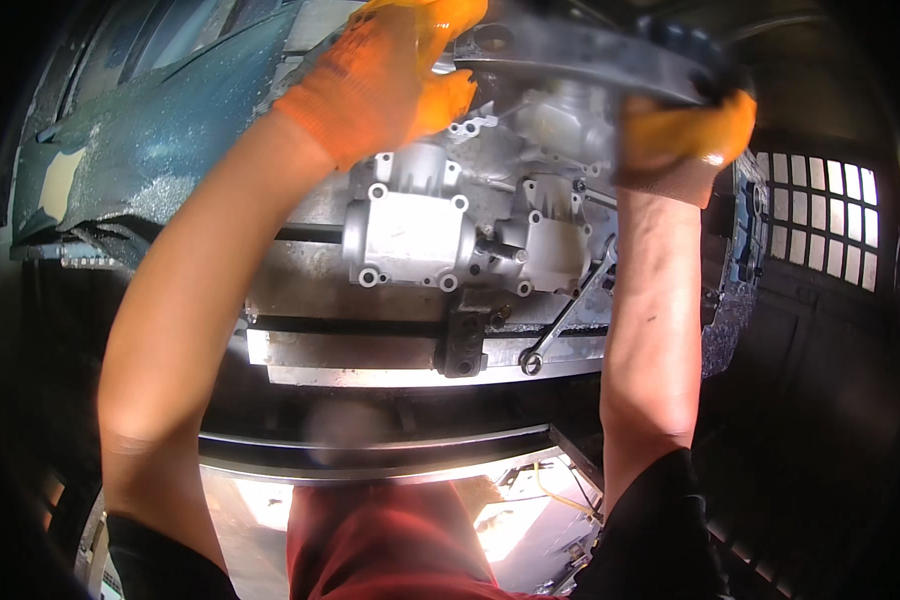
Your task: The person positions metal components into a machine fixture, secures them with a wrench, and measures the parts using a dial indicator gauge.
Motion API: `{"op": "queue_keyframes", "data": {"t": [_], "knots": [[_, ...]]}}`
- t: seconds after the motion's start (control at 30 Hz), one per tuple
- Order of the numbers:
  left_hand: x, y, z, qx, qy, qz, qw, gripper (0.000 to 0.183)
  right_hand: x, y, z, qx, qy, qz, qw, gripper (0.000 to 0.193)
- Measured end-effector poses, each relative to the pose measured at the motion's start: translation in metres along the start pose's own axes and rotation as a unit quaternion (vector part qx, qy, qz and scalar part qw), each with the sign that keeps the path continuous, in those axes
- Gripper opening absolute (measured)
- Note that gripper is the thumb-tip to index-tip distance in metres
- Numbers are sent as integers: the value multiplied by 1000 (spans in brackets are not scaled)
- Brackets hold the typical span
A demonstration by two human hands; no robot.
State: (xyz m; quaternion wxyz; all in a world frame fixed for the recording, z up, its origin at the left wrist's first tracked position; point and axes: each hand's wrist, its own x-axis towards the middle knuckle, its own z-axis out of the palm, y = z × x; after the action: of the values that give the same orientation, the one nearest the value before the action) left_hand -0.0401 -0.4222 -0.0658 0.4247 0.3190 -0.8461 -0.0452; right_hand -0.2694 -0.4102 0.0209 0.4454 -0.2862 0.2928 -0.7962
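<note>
Both my hands wear orange gloves and are raised at the top of the head view, at the two ends of a long dark metal part [580, 62], blurred by motion. My left hand [385, 80] has thumb and fingers on either side of its left end. Around the right end my right hand [688, 140] is closed, its fingers partly smeared. Below the part, several silver cast metal housings with bolt holes sit on the machine bed, including a wide housing [415, 235] and a narrower housing [555, 240].
A ring-ended wrench [570, 318] lies slanted beside my right forearm. A dark clamp block [463, 335] stands on the bed's front rail [370, 375]. To the left is a worn blue-green machine cover [170, 130]. A barred window [820, 205] is at the right.
</note>
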Motion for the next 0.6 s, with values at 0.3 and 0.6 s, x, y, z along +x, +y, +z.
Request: {"op": "queue_keyframes", "data": {"t": [0.3,0.6], "knots": [[12,-16,45,-101,-156,-81,979,52,7,-19,-162,-572,-253,30,780,51],[10,-11,19,-115,-96,-62,987,40,20,-31,-145,-689,-403,-101,595,54]]}}
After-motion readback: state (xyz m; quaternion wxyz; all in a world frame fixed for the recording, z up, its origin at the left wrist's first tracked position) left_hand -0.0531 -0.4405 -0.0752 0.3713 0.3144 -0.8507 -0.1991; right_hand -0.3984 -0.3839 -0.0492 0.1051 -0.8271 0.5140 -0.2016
